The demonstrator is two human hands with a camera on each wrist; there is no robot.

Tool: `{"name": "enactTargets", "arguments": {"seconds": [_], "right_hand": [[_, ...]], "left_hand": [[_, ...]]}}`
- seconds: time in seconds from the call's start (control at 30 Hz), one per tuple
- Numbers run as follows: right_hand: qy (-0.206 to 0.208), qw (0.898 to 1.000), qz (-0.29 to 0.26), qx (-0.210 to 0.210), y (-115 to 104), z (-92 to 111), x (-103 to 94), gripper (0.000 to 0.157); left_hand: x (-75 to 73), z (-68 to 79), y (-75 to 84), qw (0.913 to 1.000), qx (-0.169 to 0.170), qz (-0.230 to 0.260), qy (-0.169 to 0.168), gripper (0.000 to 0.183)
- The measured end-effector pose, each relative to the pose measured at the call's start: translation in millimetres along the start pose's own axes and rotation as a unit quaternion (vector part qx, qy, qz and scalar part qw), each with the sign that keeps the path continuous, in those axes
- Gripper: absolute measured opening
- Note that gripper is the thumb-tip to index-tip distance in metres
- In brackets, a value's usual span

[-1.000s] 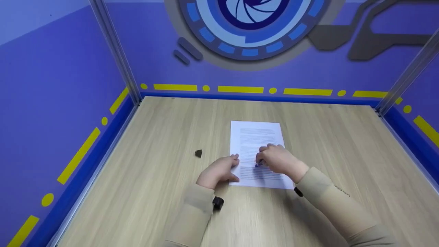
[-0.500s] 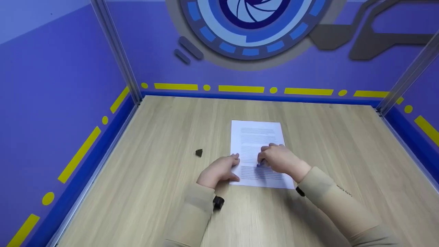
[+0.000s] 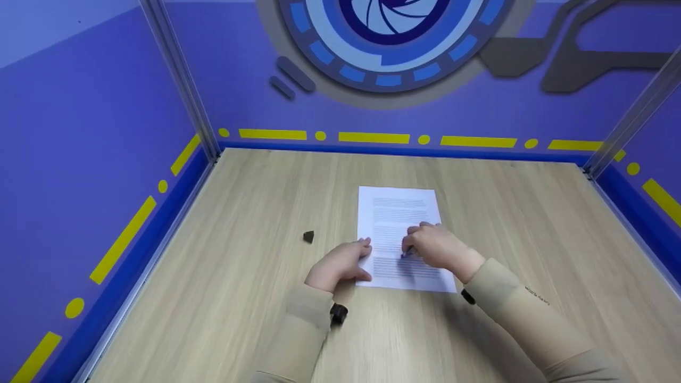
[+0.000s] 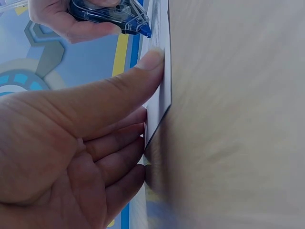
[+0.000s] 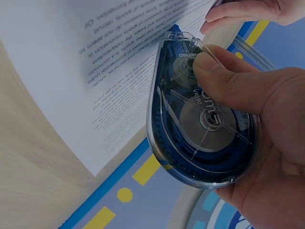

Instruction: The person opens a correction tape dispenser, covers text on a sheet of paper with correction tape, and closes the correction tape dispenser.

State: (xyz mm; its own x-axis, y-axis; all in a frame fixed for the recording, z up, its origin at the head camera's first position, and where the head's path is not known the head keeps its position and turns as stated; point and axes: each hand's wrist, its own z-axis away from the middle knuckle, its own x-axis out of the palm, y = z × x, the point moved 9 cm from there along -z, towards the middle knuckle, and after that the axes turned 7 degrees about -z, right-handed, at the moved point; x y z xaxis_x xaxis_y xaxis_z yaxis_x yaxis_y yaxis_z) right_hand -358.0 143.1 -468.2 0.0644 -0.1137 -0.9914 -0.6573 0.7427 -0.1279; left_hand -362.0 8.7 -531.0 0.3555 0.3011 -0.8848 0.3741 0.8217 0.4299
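Note:
A printed sheet of paper (image 3: pixel 396 193) lies on the wooden table. At its left edge my left hand (image 3: pixel 341 263) rests with fingers extended; the left wrist view has the thumb (image 4: pixel 151 59) on the paper's margin. My right hand (image 3: pixel 435 246) is over the lower middle of the page, gripping a correction tape (image 5: pixel 200 129) between thumb and fingers. Its clear and dark blue case shows in the right wrist view, where the blue tip (image 5: pixel 176 28) points at the printed lines. From above, the hand hides most of the case.
Left of the sheet lies a small dark piece (image 3: pixel 308 237), apart from both hands. Purple-blue panels (image 3: pixel 340 119) with yellow marks enclose the table's back and sides, with metal posts (image 3: pixel 183 80) at the corners. A black strap (image 3: pixel 338 315) circles the left wrist.
My right hand has slid slightly to the right across the page with the correction tape. My left hand, the sheet and the dark piece stay where they were.

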Motion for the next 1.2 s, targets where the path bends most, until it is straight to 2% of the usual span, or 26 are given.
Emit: {"name": "enactTargets", "arguments": {"seconds": [0.3, 0.77, 1.2], "right_hand": [[0.017, 1.000, 0.000, -0.007, 4.8, 4.3, -1.4, 0.017], [0.005, 1.000, -0.005, 0.001, 9.2, 7.2, -0.5, 0.015], [0.018, 1.000, -0.005, -0.011, 10.7, 12.0, -3.7, 0.011]], "left_hand": [[-0.6, 0.8, 1.6, 0.9999, 0.000, -0.009, -0.010, 0.072], [-0.9, 0.3, 1.7, 0.9995, 0.009, -0.031, 0.001, 0.072], [-0.9, 1.3, 1.9, 0.9997, 0.006, -0.022, -0.001, 0.067]]}}
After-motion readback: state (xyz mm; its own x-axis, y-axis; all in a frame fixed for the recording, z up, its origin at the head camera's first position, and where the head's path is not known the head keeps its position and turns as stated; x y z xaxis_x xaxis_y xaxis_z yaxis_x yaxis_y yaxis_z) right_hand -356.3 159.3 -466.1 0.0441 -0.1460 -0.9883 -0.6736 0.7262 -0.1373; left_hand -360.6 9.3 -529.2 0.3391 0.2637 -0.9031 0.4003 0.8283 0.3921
